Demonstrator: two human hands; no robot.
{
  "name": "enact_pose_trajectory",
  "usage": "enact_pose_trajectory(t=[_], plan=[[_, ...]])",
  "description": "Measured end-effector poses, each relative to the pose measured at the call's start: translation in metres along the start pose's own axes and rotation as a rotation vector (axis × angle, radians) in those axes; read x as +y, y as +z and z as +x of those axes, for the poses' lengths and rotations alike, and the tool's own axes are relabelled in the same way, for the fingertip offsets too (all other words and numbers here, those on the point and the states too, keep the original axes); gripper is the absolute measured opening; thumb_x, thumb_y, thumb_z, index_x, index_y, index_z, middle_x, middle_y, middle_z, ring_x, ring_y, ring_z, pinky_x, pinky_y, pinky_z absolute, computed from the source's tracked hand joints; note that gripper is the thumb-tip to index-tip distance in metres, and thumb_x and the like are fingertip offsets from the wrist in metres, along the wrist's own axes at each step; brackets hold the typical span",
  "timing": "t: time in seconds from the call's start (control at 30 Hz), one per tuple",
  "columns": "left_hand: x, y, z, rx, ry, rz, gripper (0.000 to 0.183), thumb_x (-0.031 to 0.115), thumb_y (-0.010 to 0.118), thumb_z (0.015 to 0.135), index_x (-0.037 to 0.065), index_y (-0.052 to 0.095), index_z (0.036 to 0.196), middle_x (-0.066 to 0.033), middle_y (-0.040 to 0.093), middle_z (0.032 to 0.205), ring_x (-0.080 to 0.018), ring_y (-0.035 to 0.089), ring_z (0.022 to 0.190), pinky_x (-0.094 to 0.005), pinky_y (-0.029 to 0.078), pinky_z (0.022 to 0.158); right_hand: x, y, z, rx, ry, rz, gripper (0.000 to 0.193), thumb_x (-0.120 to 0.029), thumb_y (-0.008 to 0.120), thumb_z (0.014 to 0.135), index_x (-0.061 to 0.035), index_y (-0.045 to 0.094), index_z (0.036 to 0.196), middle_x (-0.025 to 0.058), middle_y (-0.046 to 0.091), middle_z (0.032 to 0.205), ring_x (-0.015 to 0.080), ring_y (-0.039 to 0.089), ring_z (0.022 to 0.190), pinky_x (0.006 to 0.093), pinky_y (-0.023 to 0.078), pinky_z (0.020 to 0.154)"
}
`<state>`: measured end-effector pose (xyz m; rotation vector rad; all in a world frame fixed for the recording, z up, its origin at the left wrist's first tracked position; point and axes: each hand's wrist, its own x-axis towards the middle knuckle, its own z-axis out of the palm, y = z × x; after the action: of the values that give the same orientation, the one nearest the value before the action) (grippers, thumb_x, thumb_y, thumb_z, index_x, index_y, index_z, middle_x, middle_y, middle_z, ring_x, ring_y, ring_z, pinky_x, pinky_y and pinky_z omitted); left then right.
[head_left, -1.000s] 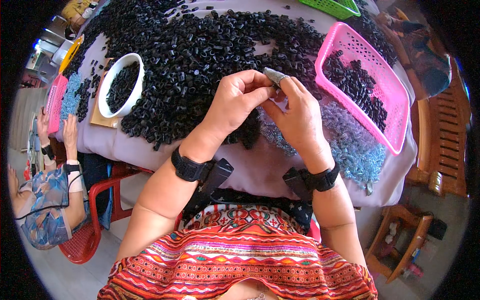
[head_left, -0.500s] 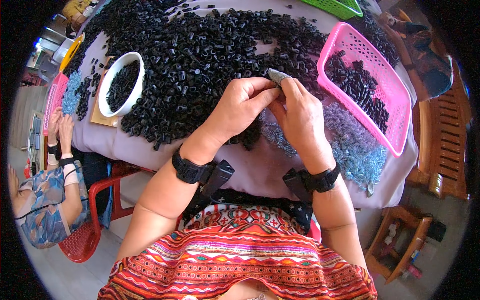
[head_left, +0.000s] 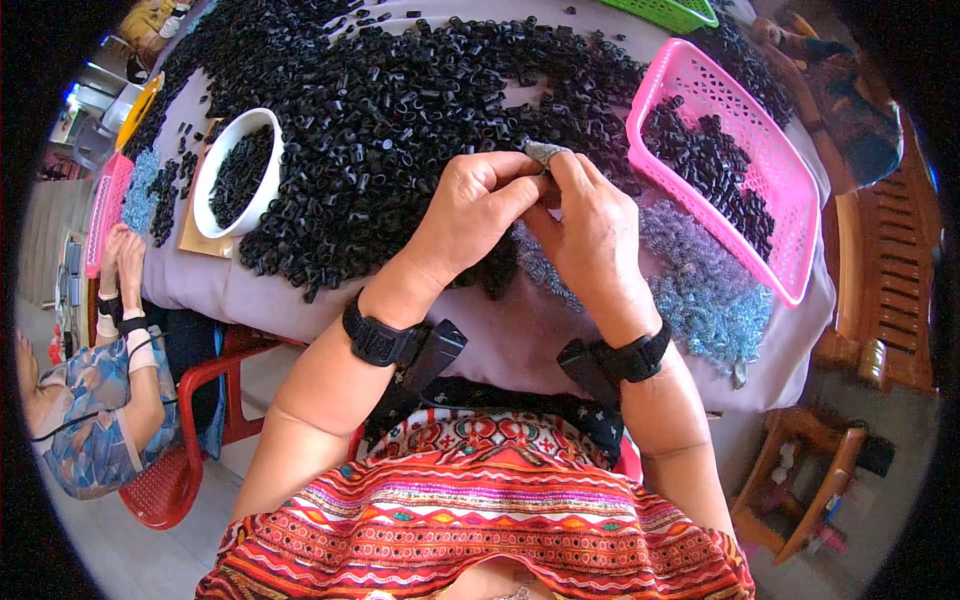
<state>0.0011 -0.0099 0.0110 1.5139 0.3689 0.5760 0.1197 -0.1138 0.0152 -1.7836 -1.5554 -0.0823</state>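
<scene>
Left hand (head_left: pixel 470 205) and right hand (head_left: pixel 602 225) meet at frame centre. Left fingers pinched narrow; right fingers curled against them, grip hidden, contents indeterminable. Grey finger cover (head_left: pixel 543 153) on right hand. Black pieces (head_left: pixel 380 140) heaped across upper centre; pink basket (head_left: pixel 797 215), upper right, contains more.

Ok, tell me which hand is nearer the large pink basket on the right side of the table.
Right. The right hand is just left of the pink basket, with a gap between; the left hand is farther left, on the right hand's far side.
</scene>
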Motion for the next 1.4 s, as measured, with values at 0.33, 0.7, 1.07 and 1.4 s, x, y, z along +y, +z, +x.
enact_pose_trajectory(t=[0.33, 0.7, 1.07, 1.4], plan=[[0.000, 0.000, -0.001, -0.005, 0.021, -0.017, 0.023, 0.010, 0.059, 0.096, -0.007, 0.071, 0.106, -0.0038, 0.072, 0.096, -0.0078, 0.063, 0.088, -0.0242, 0.051, 0.081, 0.001, -0.001, 0.000, 0.022, -0.024, -0.034, 0.034, -0.012, 0.076, 0.076, -0.0041, 0.055, 0.101, 0.0131, 0.061, 0.085, 0.0342, 0.065, 0.077, 0.0426, 0.054, 0.064], [-0.002, -0.006, 0.002, -0.117, -0.152, -0.066, 0.024, 0.017, 0.058, 0.102, -0.003, 0.070, 0.107, -0.0004, 0.070, 0.092, -0.0063, 0.062, 0.085, -0.0242, 0.051, 0.077, 0.001, -0.002, -0.002, -0.062, 0.055, -0.101, 0.030, -0.013, 0.074, 0.081, -0.0042, 0.060, 0.106, 0.0156, 0.066, 0.090, 0.0383, 0.067, 0.078, 0.0429, 0.054, 0.065], [0.003, -0.018, 0.004, 0.161, -0.042, 0.189, 0.032, 0.028, 0.059, 0.102, -0.001, 0.072, 0.103, -0.0037, 0.071, 0.088, -0.0077, 0.063, 0.078, -0.0232, 0.051, 0.072, -0.002, -0.015, 0.005, 0.225, 0.094, 0.053, 0.039, -0.020, 0.082, 0.081, -0.0051, 0.069, 0.115, 0.0096, 0.069, 0.085, 0.0180, 0.065, 0.064, 0.0295, 0.054, 0.060], [-0.004, -0.025, 0.004, 0.113, 0.110, 0.772, 0.018, 0.020, 0.075, 0.086, 0.004, 0.073, 0.094, -0.0063, 0.067, 0.077, -0.0145, 0.060, 0.062, -0.0285, 0.048, 0.060, 0.035, -0.064, 0.012, 0.496, 0.285, -0.127, 0.032, -0.014, 0.077, 0.087, -0.0036, 0.068, 0.117, 0.0061, 0.069, 0.089, 0.0114, 0.061, 0.071, 0.0269, 0.050, 0.066]])
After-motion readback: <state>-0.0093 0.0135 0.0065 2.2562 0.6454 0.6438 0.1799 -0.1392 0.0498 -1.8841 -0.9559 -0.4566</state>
